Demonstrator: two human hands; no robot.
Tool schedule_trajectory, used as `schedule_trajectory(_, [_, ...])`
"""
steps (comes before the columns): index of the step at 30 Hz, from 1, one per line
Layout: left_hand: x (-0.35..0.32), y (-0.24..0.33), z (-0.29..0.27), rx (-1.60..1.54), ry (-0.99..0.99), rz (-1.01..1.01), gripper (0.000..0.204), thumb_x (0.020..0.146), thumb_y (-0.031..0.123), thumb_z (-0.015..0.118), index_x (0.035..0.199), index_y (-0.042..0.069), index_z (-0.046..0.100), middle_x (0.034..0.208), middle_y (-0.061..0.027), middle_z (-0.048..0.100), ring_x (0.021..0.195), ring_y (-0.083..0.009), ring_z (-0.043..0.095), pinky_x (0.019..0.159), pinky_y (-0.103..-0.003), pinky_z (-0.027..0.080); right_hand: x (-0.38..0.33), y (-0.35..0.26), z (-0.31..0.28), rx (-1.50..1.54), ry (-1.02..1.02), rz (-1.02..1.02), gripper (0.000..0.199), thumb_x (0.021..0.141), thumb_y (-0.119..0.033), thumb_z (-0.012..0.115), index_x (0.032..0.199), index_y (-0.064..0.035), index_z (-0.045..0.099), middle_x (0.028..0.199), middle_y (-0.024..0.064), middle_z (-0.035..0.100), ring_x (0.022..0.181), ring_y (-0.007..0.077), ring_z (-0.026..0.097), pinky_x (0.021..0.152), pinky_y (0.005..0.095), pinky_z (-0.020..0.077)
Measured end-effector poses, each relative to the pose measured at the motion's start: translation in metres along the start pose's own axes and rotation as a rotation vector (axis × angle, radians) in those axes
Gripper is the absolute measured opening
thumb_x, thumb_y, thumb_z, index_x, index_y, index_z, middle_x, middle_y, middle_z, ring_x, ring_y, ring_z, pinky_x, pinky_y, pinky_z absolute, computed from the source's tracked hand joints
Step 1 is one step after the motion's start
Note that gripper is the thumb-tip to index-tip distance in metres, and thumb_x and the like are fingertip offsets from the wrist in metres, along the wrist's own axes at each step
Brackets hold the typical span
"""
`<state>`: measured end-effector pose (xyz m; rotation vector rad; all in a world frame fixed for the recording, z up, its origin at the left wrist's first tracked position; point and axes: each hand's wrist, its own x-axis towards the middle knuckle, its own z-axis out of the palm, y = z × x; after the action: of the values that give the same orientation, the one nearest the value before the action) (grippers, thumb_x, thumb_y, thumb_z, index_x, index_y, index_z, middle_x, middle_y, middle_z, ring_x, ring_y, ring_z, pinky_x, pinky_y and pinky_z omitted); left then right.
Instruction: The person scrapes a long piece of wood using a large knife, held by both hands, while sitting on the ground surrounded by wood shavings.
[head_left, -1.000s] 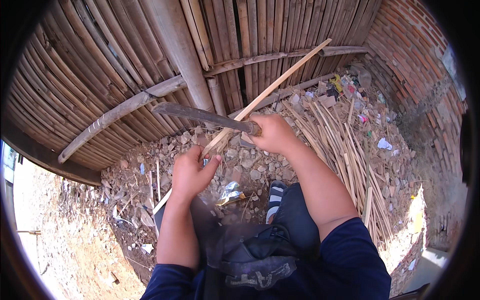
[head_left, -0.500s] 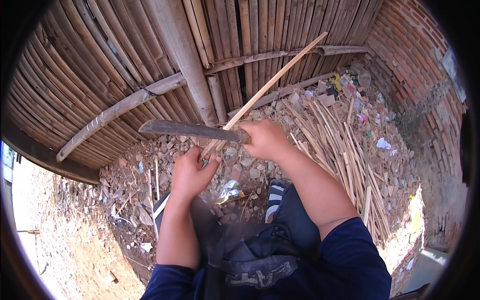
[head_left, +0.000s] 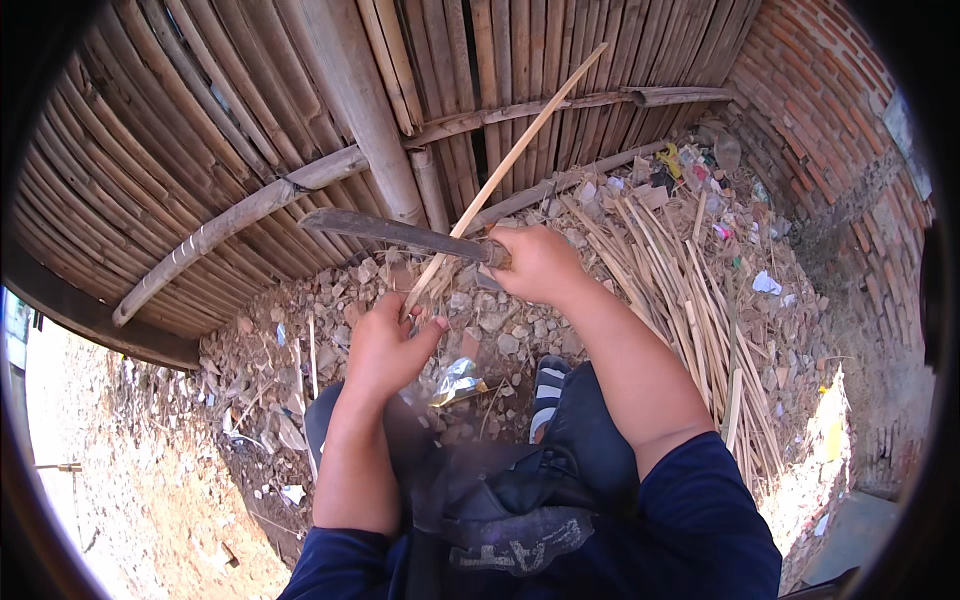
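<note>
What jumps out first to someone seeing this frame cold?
At centre, the right hand grips a long dark blade lying crosswise against a thin bamboo strip that the left hand holds near its lower end. Behind them a bamboo wall fills the top of the view. A pile of split bamboo sticks lies on the rubble at right, beside a brick wall.
</note>
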<state>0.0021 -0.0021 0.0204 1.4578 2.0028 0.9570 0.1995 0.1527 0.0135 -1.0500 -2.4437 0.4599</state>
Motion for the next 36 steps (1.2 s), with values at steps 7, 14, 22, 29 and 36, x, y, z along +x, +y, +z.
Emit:
schedule_trajectory(7, [-0.003, 0.003, -0.002, 0.042, 0.002, -0.034, 0.038, 0.078, 0.032, 0.081, 0.09, 0.001, 0.062, 0.058, -0.0059, 0.053, 0.052, -0.0196, 0.051, 0.052, -0.036, 0.043, 0.004, 0.016, 0.004, -0.022, -0.057, 0.031, 0.041, 0.076, -0.029, 0.076, 0.112, -0.0104, 0.07, 0.093, 0.019, 0.071, 0.091, 0.0396, 0.068, 0.08, 0.049, 0.0544])
schedule_trajectory(14, [-0.005, -0.014, 0.0, -0.054, 0.024, -0.063, 0.037, 0.078, 0.032, 0.081, 0.088, 0.002, 0.061, 0.057, -0.0065, 0.053, 0.051, -0.0196, 0.052, 0.052, -0.035, 0.043, 0.0, -0.006, -0.001, -0.025, -0.073, -0.008, 0.035, 0.076, -0.027, 0.077, 0.105, -0.009, 0.072, 0.09, 0.0214, 0.07, 0.09, 0.0404, 0.068, 0.079, 0.0476, 0.054])
schedule_trajectory(22, [-0.007, 0.004, -0.005, 0.076, 0.012, -0.052, 0.037, 0.08, 0.032, 0.081, 0.089, 0.002, 0.061, 0.059, -0.0044, 0.052, 0.055, -0.0166, 0.054, 0.053, -0.034, 0.043, 0.002, 0.008, 0.002, 0.048, 0.003, 0.039, 0.032, 0.075, -0.025, 0.078, 0.101, -0.0074, 0.07, 0.09, 0.0186, 0.071, 0.086, 0.0397, 0.068, 0.075, 0.0471, 0.0541])
schedule_trajectory(29, [-0.006, -0.008, -0.005, -0.006, -0.029, -0.079, 0.038, 0.079, 0.034, 0.08, 0.087, 0.001, 0.062, 0.058, -0.009, 0.055, 0.054, -0.0244, 0.056, 0.054, -0.037, 0.045, 0.007, 0.025, -0.002, 0.143, -0.005, 0.098, 0.039, 0.076, -0.028, 0.079, 0.108, -0.006, 0.071, 0.094, 0.02, 0.072, 0.091, 0.039, 0.069, 0.08, 0.0443, 0.055])
schedule_trajectory(36, [-0.009, -0.001, -0.006, 0.068, -0.004, -0.046, 0.038, 0.08, 0.034, 0.079, 0.088, 0.002, 0.062, 0.057, -0.0075, 0.054, 0.052, -0.0238, 0.056, 0.053, -0.037, 0.044, -0.001, -0.004, -0.001, -0.01, -0.176, -0.014, 0.038, 0.078, -0.03, 0.078, 0.106, -0.0052, 0.07, 0.092, 0.0211, 0.071, 0.089, 0.0397, 0.069, 0.078, 0.0469, 0.0545])
